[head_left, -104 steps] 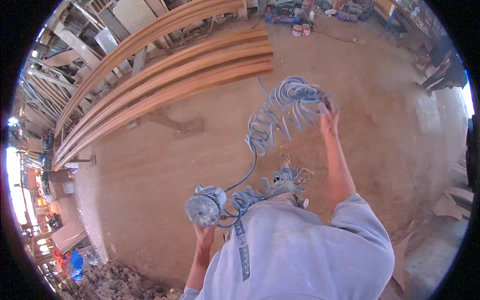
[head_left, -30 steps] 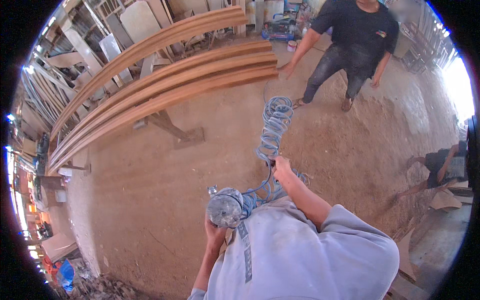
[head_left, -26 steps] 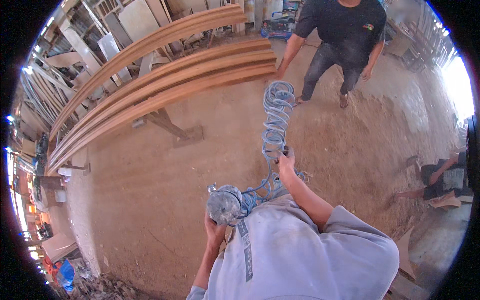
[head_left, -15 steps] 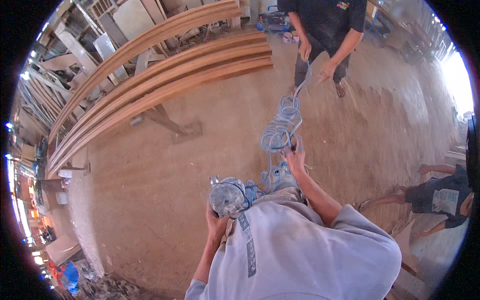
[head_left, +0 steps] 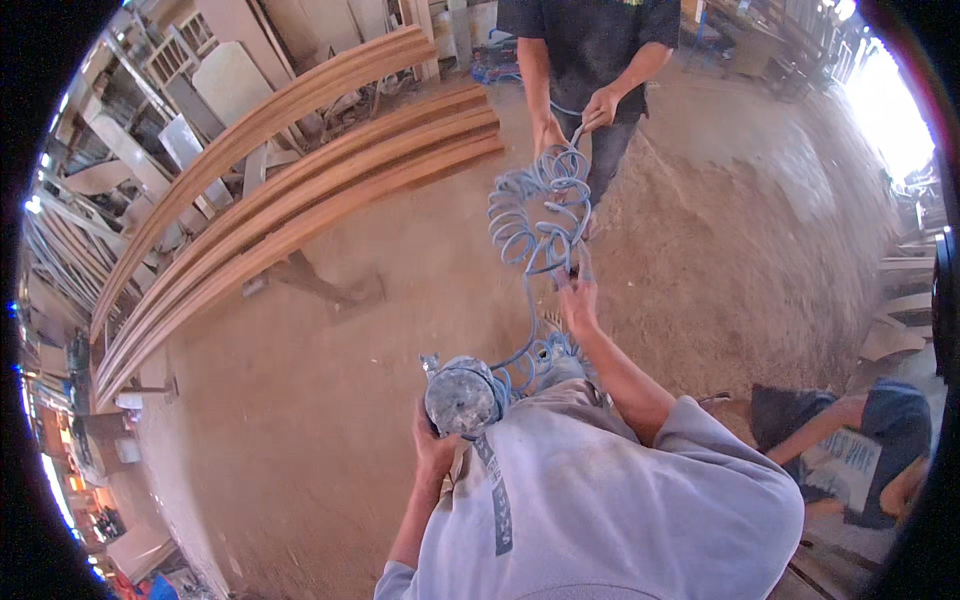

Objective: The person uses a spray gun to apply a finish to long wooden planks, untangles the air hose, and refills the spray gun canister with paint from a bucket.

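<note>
My left hand (head_left: 433, 440) is closed on a paint-smeared grey cylindrical cup (head_left: 459, 395) with a metal fitting on top, probably a spray gun. Blue hose winds beside the cup and runs up to my right hand (head_left: 576, 290). That hand grips the coiled blue hose (head_left: 510, 225) at the lower end of its loose loops, out in front of me. At the top of the coil, a co-worker's hands (head_left: 600, 108) hold the hose.
Long curved wooden mouldings (head_left: 300, 195) lie on supports at the left, before stacked boards (head_left: 220, 75). The co-worker (head_left: 585, 55) in dark clothes stands ahead on the dusty floor (head_left: 280, 450). Another person (head_left: 820, 450) is low at the right, near scrap pieces (head_left: 900, 320).
The co-worker came into view, moved close and took hold of the hose. My right hand came down and inward, then out forward slightly. The person at the right has moved nearer.
</note>
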`<act>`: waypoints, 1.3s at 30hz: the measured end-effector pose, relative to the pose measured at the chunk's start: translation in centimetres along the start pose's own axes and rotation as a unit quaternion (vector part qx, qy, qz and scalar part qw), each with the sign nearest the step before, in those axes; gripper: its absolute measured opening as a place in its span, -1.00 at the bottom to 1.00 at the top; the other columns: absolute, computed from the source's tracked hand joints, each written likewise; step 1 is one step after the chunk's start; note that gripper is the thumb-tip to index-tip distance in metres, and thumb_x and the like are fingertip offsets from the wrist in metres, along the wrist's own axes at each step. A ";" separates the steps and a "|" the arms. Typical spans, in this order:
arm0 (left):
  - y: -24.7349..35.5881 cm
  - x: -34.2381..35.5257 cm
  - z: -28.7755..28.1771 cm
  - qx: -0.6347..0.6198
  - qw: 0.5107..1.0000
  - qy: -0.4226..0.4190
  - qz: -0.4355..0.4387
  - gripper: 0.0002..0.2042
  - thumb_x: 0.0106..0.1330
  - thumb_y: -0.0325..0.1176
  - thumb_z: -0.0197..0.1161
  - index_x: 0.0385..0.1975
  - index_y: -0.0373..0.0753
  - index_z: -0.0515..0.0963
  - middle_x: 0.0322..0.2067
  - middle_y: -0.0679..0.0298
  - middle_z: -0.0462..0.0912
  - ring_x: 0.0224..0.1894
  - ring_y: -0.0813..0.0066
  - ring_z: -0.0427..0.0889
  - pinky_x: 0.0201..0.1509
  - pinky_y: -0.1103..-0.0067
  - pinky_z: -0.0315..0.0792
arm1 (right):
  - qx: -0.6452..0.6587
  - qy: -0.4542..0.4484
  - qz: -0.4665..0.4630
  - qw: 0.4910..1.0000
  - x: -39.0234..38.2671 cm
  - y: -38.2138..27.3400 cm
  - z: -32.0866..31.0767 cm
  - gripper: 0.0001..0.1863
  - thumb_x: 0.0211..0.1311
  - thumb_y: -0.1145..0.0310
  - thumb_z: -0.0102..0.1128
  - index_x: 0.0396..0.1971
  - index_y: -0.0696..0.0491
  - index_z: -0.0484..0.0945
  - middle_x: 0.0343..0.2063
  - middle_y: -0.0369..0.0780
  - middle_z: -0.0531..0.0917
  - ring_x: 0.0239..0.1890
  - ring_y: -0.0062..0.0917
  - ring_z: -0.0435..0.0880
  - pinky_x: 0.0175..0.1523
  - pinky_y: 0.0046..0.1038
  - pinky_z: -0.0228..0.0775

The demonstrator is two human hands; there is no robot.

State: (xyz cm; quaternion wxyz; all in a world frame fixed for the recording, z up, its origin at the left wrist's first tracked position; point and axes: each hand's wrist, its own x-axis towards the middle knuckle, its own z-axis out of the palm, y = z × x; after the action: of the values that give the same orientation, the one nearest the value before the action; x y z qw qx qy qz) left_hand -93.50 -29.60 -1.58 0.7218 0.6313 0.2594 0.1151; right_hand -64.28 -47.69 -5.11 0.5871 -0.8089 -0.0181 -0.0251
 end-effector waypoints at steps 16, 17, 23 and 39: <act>3.6 0.9 0.0 0.021 0.998 -0.049 0.043 -0.34 -0.11 -0.65 0.23 0.13 -0.36 0.25 -0.03 0.18 0.47 0.04 0.42 0.46 0.17 0.51 0.32 | 0.337 -0.019 0.123 0.933 -0.3 -3.1 -0.6 -0.49 0.16 0.51 0.09 0.16 0.01 0.33 -0.38 -0.29 0.54 -0.42 -0.60 0.54 -0.39 -0.47 0.44; 3.9 1.0 -0.1 0.019 0.997 -0.057 0.047 -0.34 -0.11 -0.64 0.25 0.13 -0.36 0.25 -0.02 0.18 0.47 0.04 0.42 0.46 0.17 0.51 0.32 | 0.352 -0.007 0.126 0.927 -0.6 -3.8 -0.6 -0.53 0.17 0.49 0.09 0.12 0.02 0.35 -0.39 -0.29 0.54 -0.42 -0.60 0.55 -0.38 -0.48 0.44; 3.0 0.4 -0.8 0.026 0.999 -0.022 0.024 -0.34 -0.08 -0.62 0.29 0.14 -0.35 0.26 -0.01 0.19 0.46 0.08 0.41 0.44 0.19 0.50 0.30 | 0.402 -0.063 0.096 0.908 0.3 -4.8 -0.9 -0.72 0.23 0.41 0.07 -0.06 0.10 0.41 -0.36 -0.29 0.51 -0.33 -0.55 0.56 -0.33 -0.42 0.50; 3.4 0.2 -0.9 0.071 0.996 -0.052 0.027 -0.35 -0.11 -0.64 0.28 0.11 -0.35 0.26 0.00 0.16 0.45 0.06 0.39 0.45 0.18 0.47 0.32 | 0.299 -0.031 0.040 0.953 -0.4 -9.2 -2.1 -0.81 0.25 0.49 0.04 -0.15 0.16 0.50 -0.41 -0.29 0.56 -0.47 -0.63 0.56 -0.43 -0.55 0.45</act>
State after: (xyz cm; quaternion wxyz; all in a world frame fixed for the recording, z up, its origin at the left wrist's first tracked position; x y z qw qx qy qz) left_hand -93.22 -28.11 1.58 0.6841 0.6930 0.2122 0.0824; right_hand -65.27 -46.86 4.26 0.8020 -0.5964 -0.0107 0.0300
